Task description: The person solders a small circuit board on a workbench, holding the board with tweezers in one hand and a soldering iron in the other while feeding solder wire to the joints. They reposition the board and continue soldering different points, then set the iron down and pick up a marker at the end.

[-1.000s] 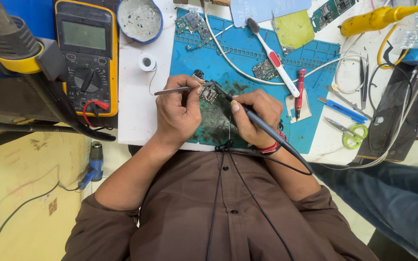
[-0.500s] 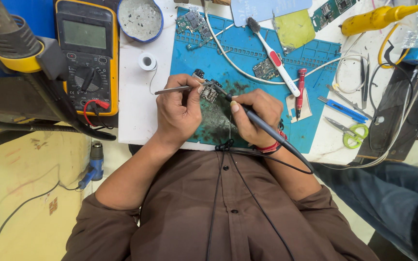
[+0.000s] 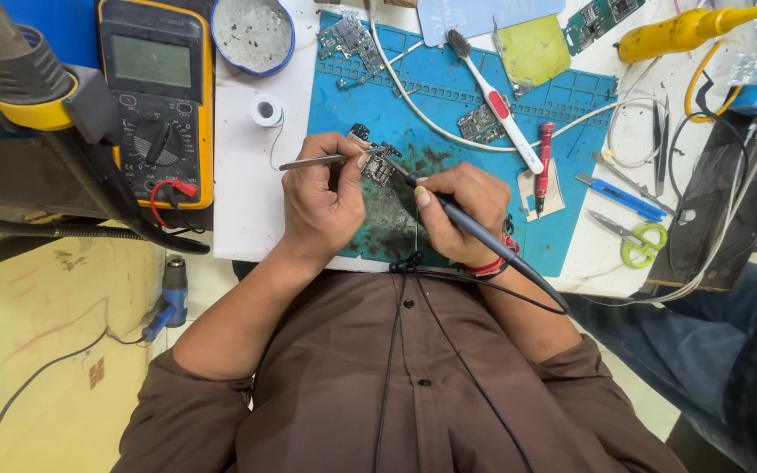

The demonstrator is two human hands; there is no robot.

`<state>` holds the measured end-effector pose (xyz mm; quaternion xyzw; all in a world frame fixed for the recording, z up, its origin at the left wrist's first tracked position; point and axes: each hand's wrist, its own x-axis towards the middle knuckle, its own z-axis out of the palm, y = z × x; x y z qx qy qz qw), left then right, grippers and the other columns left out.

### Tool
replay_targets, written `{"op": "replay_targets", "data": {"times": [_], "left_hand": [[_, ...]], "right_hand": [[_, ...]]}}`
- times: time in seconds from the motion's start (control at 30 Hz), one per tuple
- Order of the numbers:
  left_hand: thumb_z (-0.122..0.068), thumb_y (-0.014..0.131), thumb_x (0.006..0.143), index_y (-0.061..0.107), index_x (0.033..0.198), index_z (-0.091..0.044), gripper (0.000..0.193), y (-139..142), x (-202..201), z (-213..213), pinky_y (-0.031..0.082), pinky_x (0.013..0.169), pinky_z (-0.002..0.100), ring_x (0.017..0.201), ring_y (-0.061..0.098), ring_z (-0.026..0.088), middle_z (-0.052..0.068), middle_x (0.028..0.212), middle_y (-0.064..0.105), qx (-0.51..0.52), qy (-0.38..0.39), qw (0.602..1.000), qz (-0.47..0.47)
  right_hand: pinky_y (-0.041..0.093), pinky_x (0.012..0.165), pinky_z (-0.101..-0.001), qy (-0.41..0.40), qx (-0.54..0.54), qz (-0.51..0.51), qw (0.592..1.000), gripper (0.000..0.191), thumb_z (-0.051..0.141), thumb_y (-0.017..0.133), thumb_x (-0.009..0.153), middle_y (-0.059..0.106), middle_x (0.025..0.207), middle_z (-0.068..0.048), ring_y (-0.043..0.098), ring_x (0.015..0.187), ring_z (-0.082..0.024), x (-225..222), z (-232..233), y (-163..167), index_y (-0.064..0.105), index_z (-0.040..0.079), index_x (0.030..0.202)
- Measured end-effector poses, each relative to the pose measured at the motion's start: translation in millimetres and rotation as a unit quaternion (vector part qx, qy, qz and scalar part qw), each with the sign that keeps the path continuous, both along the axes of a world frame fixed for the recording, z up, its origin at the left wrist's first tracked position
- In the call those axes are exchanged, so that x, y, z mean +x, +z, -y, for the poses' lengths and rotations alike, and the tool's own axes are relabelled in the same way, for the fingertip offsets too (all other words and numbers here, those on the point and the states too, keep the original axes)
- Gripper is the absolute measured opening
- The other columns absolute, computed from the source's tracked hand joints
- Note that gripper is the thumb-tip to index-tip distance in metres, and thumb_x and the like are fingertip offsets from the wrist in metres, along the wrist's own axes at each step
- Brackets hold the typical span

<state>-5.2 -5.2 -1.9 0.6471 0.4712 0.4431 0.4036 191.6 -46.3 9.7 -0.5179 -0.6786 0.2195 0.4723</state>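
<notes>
Diagonally — soldering iron (image 3: pixel 475 229), tip up-left toward circuit board (image 3: pixel 378 165).

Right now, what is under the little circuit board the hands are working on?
The small circuit board lies on a blue work mat, stained dark there. The left hand and right hand hide part of the mat.

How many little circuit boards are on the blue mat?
4 that I can see: the circuit board under both hands, one at the mat's top left, one mid-mat by the toothbrush, one at the top edge. Others may be hidden.
</notes>
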Motion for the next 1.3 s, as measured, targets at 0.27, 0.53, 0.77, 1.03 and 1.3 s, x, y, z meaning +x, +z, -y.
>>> {"op": "replay_targets", "data": {"times": [0.27,0.53,0.77,1.03,1.3], "left_hand": [[0.001,0.065,0.106,0.054,0.113,-0.002,0.013,-0.6,0.2,0.7,0.054,0.066,0.023,0.076,0.065,0.008,0.010,0.106,0.073,0.003,0.005,1.000,0.001],[0.001,0.065,0.105,0.054,0.113,-0.002,0.014,-0.8,-0.7,-0.5,0.054,0.066,0.024,0.075,0.065,0.008,0.010,0.105,0.074,0.008,0.005,1.000,-0.004],[0.002,0.064,0.106,0.054,0.113,-0.001,0.013,-2.3,-0.6,-0.8,0.055,0.067,0.024,0.077,0.067,0.009,0.011,0.104,0.073,0.009,0.001,1.000,0.001],[0.002,0.064,0.105,0.054,0.113,-0.002,0.014,-2.2,-0.5,-1.8,0.053,0.064,0.023,0.074,0.064,0.007,0.010,0.105,0.073,0.007,-0.002,1.000,0.001],[0.002,0.065,0.106,0.054,0.113,-0.002,0.014,-1.2,-0.3,-1.4,0.054,0.065,0.023,0.075,0.065,0.007,0.010,0.106,0.073,0.012,-0.002,1.000,0.004]], "right_hand": [[0.044,0.059,-0.0325,-0.010,0.000,-0.003,1.000,0.007,0.001,0.074,0.089,0.067,0.078,-0.010,0.062,0.063,-0.022,-0.7,0.1,-0.2,0.068,0.002,0.092],[0.045,0.060,-0.0319,-0.011,0.004,-0.006,1.000,0.007,0.001,0.074,0.090,0.069,0.080,-0.011,0.063,0.064,-0.022,-1.3,0.1,-0.4,0.068,0.002,0.093],[0.044,0.059,-0.0321,-0.014,-0.001,-0.004,1.000,0.006,0.002,0.074,0.089,0.068,0.079,-0.010,0.062,0.063,-0.022,-0.7,0.2,-0.7,0.069,0.002,0.092],[0.045,0.059,-0.0323,-0.018,0.001,-0.004,1.000,0.006,0.002,0.074,0.089,0.067,0.077,-0.010,0.062,0.062,-0.022,-0.3,-0.3,-1.8,0.069,0.002,0.091],[0.046,0.060,-0.0323,-0.003,-0.002,-0.013,1.000,0.007,0.003,0.074,0.090,0.067,0.079,-0.010,0.062,0.063,-0.022,-0.2,0.3,-2.6,0.068,0.002,0.091]]}}
